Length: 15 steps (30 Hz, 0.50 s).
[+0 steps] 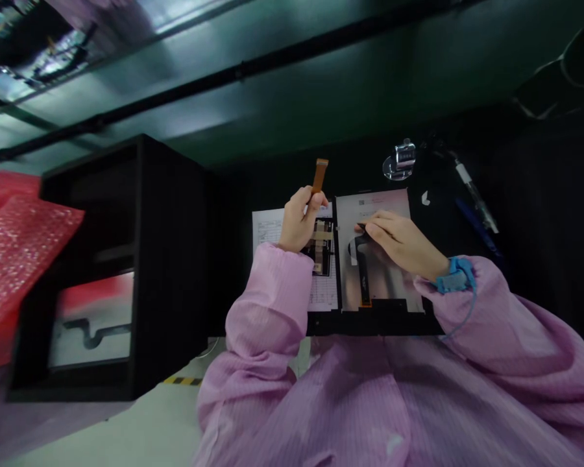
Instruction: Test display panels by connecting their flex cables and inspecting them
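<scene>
My left hand (299,220) is closed, pinching an orange flex strip (319,174) that stands up above my fingers. Under this hand lies a small dark part (324,246) on a printed sheet (271,228). My right hand (401,240), with a blue wrist strap (453,275), presses its fingertips together on the top end of a black flex cable (363,272). That cable runs down a shiny rectangular panel (394,201) seated in a black fixture (374,321). Both arms wear pink sleeves.
A black open-fronted box (141,259) stands at left with a panel (95,321) inside it. Red bubble wrap (14,250) lies at the far left. A small clear-based metal device (400,161) and pens (474,194) sit behind the fixture on the dark bench.
</scene>
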Each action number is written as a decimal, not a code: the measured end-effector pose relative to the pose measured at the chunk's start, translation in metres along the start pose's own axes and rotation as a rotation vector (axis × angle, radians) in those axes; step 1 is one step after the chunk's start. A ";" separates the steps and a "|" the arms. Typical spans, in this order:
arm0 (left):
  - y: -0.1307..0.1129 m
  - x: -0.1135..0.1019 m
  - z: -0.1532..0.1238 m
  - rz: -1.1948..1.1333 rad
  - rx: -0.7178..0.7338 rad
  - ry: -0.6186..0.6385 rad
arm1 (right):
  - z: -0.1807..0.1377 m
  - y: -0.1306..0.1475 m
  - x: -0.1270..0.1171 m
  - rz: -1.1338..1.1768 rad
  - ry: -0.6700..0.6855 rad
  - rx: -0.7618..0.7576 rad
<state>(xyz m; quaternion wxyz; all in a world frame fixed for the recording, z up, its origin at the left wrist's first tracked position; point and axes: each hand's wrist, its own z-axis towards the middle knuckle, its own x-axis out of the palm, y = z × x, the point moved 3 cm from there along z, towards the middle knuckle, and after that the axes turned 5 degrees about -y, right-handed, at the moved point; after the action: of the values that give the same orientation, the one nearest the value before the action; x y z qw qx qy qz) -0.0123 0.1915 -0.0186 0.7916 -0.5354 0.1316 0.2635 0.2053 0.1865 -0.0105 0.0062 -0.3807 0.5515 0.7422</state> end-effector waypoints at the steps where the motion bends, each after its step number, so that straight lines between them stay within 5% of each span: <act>1: -0.001 0.000 -0.001 -0.004 0.002 0.030 | 0.001 -0.001 0.000 0.008 0.008 0.007; 15: -0.021 -0.002 -0.011 0.068 0.078 0.180 | 0.003 -0.003 0.002 -0.084 0.043 -0.030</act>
<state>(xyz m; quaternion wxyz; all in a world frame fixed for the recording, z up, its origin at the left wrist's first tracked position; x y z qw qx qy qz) -0.0014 0.1748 -0.0062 0.7874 -0.5208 0.2307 0.2357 0.2032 0.1891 -0.0135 0.0197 -0.4194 0.5241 0.7410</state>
